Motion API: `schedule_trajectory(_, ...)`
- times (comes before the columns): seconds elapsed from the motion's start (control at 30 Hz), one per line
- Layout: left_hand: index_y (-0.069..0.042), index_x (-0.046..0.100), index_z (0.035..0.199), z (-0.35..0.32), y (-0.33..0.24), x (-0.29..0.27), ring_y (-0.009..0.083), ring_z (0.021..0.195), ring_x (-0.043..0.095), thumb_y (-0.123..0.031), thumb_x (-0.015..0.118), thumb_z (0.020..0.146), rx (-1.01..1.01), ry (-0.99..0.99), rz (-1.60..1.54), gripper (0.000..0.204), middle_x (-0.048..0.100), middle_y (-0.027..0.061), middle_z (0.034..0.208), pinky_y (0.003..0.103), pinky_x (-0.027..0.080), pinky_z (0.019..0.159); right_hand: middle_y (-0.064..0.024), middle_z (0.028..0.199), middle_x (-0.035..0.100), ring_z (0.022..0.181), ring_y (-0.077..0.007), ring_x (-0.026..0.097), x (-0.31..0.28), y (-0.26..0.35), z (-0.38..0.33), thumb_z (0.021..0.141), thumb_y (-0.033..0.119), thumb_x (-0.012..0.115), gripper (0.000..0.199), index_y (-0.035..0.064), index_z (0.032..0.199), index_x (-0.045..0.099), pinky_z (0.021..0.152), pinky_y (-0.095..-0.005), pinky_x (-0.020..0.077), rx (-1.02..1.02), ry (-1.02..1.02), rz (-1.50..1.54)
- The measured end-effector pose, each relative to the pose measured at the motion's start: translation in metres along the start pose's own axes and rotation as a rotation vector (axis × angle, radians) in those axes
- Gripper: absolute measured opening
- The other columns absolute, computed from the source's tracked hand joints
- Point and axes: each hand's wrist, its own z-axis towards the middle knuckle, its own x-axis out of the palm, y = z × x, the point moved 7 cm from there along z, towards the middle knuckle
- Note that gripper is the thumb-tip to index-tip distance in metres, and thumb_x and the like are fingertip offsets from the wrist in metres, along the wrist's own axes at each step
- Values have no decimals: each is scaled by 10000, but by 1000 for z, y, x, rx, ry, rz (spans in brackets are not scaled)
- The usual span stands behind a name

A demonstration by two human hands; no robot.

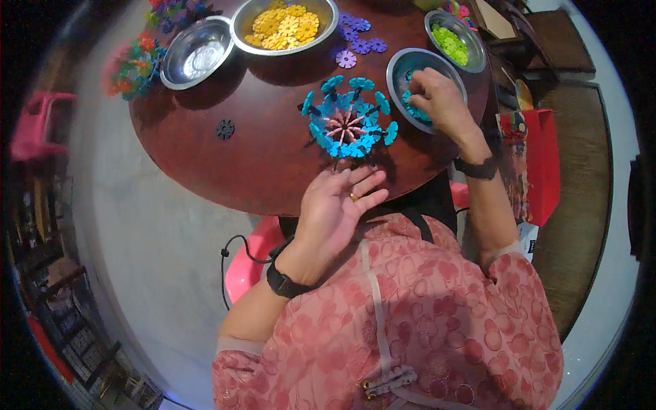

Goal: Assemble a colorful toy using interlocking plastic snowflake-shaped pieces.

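We see a blue flower-like assembly (348, 128) with a pink centre on the round brown table (266, 167), near its front edge. Our left hand (335, 203) lies palm up just below it, fingers loosely apart and slightly curled; we cannot tell whether they touch it. To the right, our right hand (441, 102) dips into a metal bowl (391, 85) of blue pieces (417, 113), fingers bunched narrowly; we cannot tell whether they pinch one. Farther out we find purple pieces (360, 45), yellow pieces (288, 24) and green pieces (449, 45), plus a dark piece (225, 129) at left.
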Motion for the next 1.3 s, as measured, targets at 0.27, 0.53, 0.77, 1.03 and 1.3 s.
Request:
schedule_trajectory(0.27, 23, 505, 1166, 13, 31, -4, 323, 1100, 583, -193, 480, 981, -217, 165, -185, 286, 574, 203, 1183, 465, 482, 953, -136, 894, 541, 887, -343, 565, -4, 9, -9, 764, 132, 693, 205, 41, 917, 591, 756, -422, 459, -63, -9, -41)
schedule_trajectory(0.53, -12, 532, 1112, 17, 24, -10, 239, 979, 628, -204, 495, 986, -181, 167, -255, 233, 630, 135, 1058, 397, 538, 862, -119, 807, 575, 780, -285, 586, -16, 9, -10, 760, 89, 693, 182, 24, 876, 569, 688, -356, 469, 58, -16, 193)
schedule_trajectory(0.77, -58, 546, 1074, 13, 8, -1, 166, 840, 635, -136, 562, 949, -100, 198, -134, 148, 644, 84, 1006, 329, 565, 748, 30, 839, 607, 697, -46, 559, -56, 56, -36, 823, 6, 622, 134, 42, 952, 627, 603, -228, 473, 219, -153, 868)
schedule_trajectory(1.03, -64, 539, 1019, 11, 6, -1, 146, 756, 630, -87, 577, 927, -70, 86, 99, 102, 631, 85, 948, 299, 571, 688, -113, 832, 625, 808, -292, 612, -51, 112, -41, 762, 5, 661, 135, 24, 893, 635, 716, -353, 479, -226, -130, 344)
schedule_trajectory(1.3, -54, 506, 978, 10, -6, 3, 147, 709, 627, -45, 573, 917, 62, 91, 263, 91, 622, 102, 891, 297, 568, 643, -123, 836, 634, 800, -312, 611, -36, 113, -43, 769, 35, 668, 136, 28, 898, 624, 710, -381, 479, -231, -92, 364)
